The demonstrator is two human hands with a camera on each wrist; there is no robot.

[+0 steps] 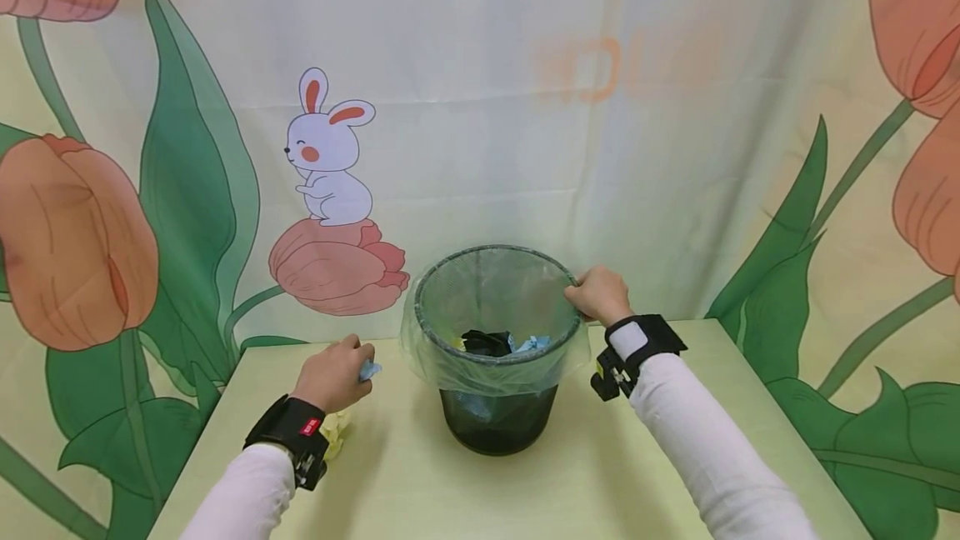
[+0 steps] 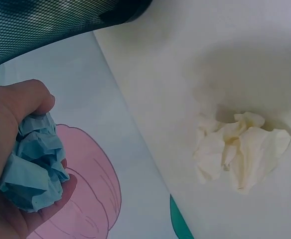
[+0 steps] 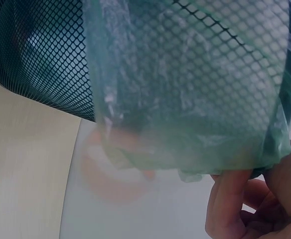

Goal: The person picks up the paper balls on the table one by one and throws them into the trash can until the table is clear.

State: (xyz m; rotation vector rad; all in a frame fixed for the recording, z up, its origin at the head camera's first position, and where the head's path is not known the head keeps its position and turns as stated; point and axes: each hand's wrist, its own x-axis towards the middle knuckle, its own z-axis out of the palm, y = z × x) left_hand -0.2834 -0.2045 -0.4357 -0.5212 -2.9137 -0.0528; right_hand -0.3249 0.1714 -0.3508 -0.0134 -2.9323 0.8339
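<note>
A black mesh trash can [image 1: 498,419] stands upright on the table, lined with a thin green plastic bag [image 1: 427,361] folded over its rim. Black crumpled paper [image 1: 487,343] and blue crumpled paper [image 1: 534,344] show inside it. My right hand [image 1: 602,297] grips the rim at the right side, thumb and fingers pinching bag and edge together. To the left of the can, above the table, my left hand [image 1: 335,376] holds a crumpled blue paper ball [image 2: 36,164]. Below that hand lies a crumpled pale yellow paper ball [image 2: 242,149], partly hidden by the wrist in the head view.
The pale yellow table [image 1: 600,482] ends at a printed curtain [image 1: 480,148] hanging close behind the can. Black wrist straps with small cameras sit on both wrists, the right one [image 1: 645,340] close beside the can.
</note>
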